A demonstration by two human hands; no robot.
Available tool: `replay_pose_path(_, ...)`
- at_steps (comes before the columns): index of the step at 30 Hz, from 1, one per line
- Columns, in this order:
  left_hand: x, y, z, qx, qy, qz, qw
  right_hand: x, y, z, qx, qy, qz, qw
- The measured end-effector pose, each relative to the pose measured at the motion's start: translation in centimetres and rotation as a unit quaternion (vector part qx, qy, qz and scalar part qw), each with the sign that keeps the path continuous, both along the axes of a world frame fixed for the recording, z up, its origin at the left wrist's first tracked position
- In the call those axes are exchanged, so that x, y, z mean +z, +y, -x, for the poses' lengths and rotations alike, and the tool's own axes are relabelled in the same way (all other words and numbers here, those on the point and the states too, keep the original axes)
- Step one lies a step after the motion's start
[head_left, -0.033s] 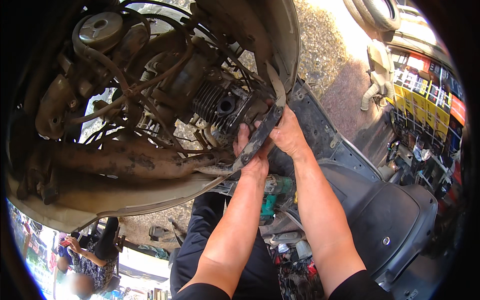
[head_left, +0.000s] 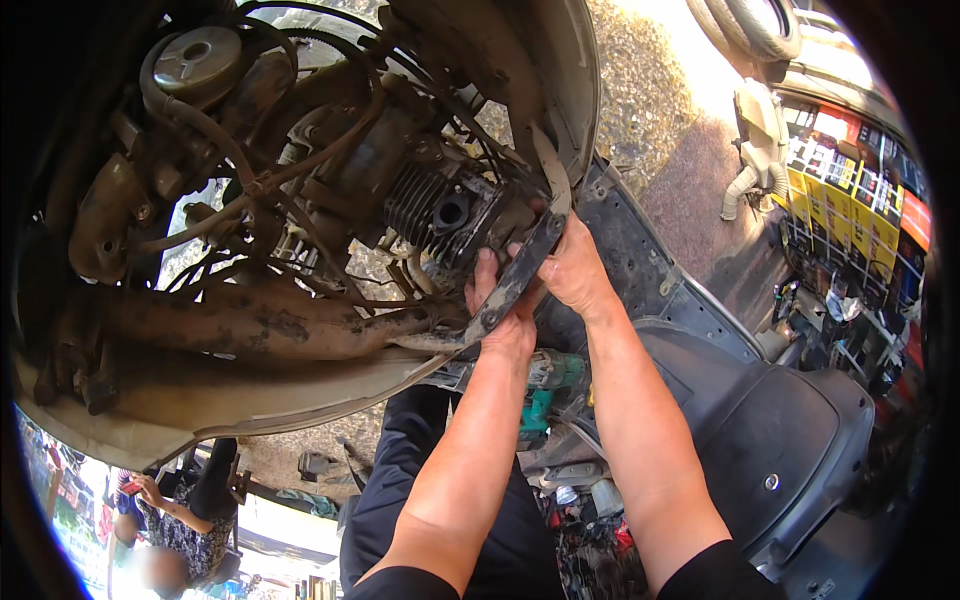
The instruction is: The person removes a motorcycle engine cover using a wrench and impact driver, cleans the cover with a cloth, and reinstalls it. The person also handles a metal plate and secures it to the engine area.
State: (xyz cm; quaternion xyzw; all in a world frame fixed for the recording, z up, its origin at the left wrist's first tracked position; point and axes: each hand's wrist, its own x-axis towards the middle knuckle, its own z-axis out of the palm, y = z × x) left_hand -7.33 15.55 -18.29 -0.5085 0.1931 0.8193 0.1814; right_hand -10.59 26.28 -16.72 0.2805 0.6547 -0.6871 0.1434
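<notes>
A dirty finned engine cylinder (head_left: pixel 415 210) with a round dark port sits inside the open scooter body, and the dark cylinder head (head_left: pixel 516 216) is at its right end. My left hand (head_left: pixel 508 322) reaches under a curved metal frame bar (head_left: pixel 525 268), its fingers curled up against the head's lower side. From the right, my right hand (head_left: pixel 578 272) closes round the outer end of the head, with a fingertip showing above the bar. The bar and the engine part hide much of both grips.
Hoses and cables (head_left: pixel 300 180) crowd the engine bay at left. A teal power tool (head_left: pixel 537 405) lies below my wrists. The dark scooter seat (head_left: pixel 765 440) is at right, near yellow boxes (head_left: pixel 850 205) on a rack. Tires (head_left: pixel 750 25) lie far right; another person (head_left: pixel 185 510) sits lower left.
</notes>
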Motion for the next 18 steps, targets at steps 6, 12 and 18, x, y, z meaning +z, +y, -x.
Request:
replay_pose_path(6, -0.16, -0.34, -0.01, -0.041, -0.014, 0.024, 0.999, 0.96, -0.13, 0.24, 0.021, -0.064, 0.006, 0.998)
replay_pose_path(12, -0.18, -0.70, 0.35, -0.046, -0.039, 0.021, 0.998, 0.71, -0.73, 0.16, 0.001, -0.030, -0.039, 0.999)
replay_pose_path(18, -0.62, -0.85, 0.30, -0.001, -0.024, 0.032, 0.999, 0.31, -0.62, -0.12, 0.007, -0.022, -0.058, 0.998)
